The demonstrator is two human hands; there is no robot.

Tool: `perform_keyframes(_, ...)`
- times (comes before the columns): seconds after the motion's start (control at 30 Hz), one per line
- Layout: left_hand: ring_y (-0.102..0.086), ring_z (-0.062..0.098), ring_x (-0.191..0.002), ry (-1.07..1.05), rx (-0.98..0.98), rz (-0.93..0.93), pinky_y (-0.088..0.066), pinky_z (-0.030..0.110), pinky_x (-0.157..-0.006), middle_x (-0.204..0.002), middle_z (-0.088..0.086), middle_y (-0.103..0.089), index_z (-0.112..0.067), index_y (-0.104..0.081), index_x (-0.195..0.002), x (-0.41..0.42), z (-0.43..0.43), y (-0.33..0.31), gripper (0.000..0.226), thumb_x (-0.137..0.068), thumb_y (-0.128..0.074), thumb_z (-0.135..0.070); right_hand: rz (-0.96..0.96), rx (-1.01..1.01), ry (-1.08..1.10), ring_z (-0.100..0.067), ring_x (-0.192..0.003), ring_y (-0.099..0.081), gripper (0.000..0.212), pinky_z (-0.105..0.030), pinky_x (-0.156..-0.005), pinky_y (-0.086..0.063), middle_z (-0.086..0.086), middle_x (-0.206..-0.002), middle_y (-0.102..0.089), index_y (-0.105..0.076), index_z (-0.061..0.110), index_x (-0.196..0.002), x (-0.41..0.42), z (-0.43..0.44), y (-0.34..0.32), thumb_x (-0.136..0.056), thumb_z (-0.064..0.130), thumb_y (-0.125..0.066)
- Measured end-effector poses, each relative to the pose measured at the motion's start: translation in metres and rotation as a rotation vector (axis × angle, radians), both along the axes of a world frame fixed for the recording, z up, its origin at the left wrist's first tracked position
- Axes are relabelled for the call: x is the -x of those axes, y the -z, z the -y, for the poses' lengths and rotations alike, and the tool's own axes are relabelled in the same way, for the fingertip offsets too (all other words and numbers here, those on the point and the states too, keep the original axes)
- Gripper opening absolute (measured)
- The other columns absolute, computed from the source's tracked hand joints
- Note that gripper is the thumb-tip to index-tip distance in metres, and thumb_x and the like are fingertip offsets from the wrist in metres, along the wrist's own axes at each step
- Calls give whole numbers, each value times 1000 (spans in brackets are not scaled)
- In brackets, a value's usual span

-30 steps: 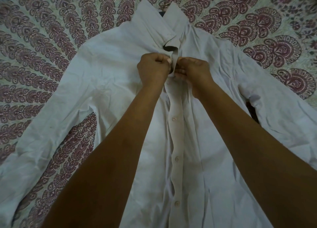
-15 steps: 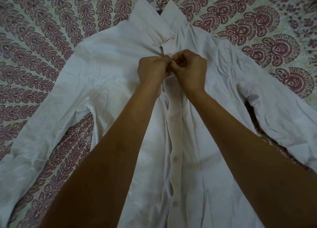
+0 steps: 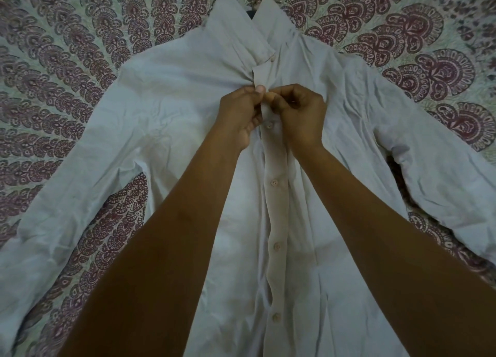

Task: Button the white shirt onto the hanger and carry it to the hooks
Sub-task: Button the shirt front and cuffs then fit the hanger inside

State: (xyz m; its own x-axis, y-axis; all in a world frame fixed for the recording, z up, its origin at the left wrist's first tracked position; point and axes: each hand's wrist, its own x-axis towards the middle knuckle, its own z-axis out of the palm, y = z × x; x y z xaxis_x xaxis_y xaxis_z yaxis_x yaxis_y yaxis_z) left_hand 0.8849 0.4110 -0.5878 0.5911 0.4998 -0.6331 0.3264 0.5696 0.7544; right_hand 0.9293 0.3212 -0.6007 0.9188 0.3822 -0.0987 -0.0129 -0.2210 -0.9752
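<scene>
1. I am looking down on a pale cloth spread printed with maroon paisley fans (image 3: 67, 69), which is covering the whole surface under the work.
2. The white long-sleeved fabric shirt (image 3: 166, 110) is lying flat on that spread, front up and wrinkled. Its collar (image 3: 236, 32) is pointing away from me and both sleeves are spreading out to the sides.
3. A dark sliver of the hanger (image 3: 251, 14) is showing in the gap between the collar points. The rest of it is hiding inside the shirt.
4. The left hand (image 3: 240, 118) is working just below the collar. Its grip is narrowing onto the long front button placket (image 3: 277, 214), with the thumb pressing on top of the strip.
5. The right hand (image 3: 300, 115) is meeting it from the other side, fingers curling in, and its grip is pinching the same strip of placket right beside the left thumb.
6. The fingers are covering the spot between the two hands, so I cannot tell whether a button is passing through its hole there.
7. Just below the hands, small pale round buttons (image 3: 273, 183) are running down the placket towards me, and the placket is lying closed along them.
8. One more small button (image 3: 271, 59) is showing at the base of the collar, above the hands.
</scene>
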Motion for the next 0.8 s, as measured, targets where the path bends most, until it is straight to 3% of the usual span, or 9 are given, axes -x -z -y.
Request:
perform_keyframes(0.13,-55,24,-80,39,-345,45,-50,40,-80,-81,12,-60,-15,-57,-73,5,2,13,19,-91,-55,-15,-237,17,-43,-10,-62,-62,12,-19,-62,-53,-2,-66,-64,-68,5,-75,-8,-1,-9,-84,4,-61)
perform_keyframes(0.27,-51,14,-69,105,-913,47,-42,24,-66,-73,5,-59,-2,-60,-81,7,5,14,16,-91,-52,-12,-623,-27,-32,-10,-54,-52,21,-15,-48,-46,-3,-58,-57,-60,6,-65,-16,-8,-25,-87,6,-60)
perform_keyframes(0.37,-50,15,-70,175,-1147,39,-36,22,-61,-74,14,-62,4,-59,-83,6,5,14,17,-91,-49,-8,-719,-17,-13,-8,-56,-51,22,-12,-48,-47,-2,-57,-58,-57,5,-68,-15,-10,-30,-90,8,-57)
perform_keyframes(0.43,-54,14,-72,169,-1132,9,-37,17,-62,-79,14,-67,3,-61,-85,9,3,14,13,-89,-52,-6,-636,1,15,-12,-58,-54,21,-16,-53,-49,-6,-62,-58,-59,4,-67,-9,-8,-25,-88,4,-58)
perform_keyframes(0.5,-57,12,-75,133,-1049,-41,-40,10,-65,-83,9,-69,1,-65,-91,15,1,13,12,-85,-54,-1,-471,81,34,-18,-67,-58,16,-26,-68,-52,-7,-68,-60,-64,4,-70,-3,-3,-20,-85,5,-59)
perform_keyframes(0.6,-61,12,-82,91,-1003,-95,-44,10,-72,-92,9,-71,-2,-68,-96,34,8,3,22,-82,-52,4,-311,118,25,-16,-84,-59,11,-28,-83,-49,-3,-82,-63,-67,8,-88,13,18,-24,-88,14,-57)
perform_keyframes(0.67,-63,12,-84,67,-967,-107,-42,3,-69,-93,3,-69,-4,-68,-96,49,19,-7,19,-83,-56,2,-302,126,25,-14,-90,-59,11,-28,-88,-47,0,-91,-64,-67,15,-89,26,38,-28,-88,15,-56)
perform_keyframes(0.8,-57,3,-76,12,-815,-169,-38,-5,-64,-95,-6,-60,-10,-65,-104,88,64,-38,20,-85,-61,-5,-379,177,3,-11,-84,-58,13,-30,-88,-47,3,-89,-64,-67,18,-84,59,83,-46,-86,12,-55)
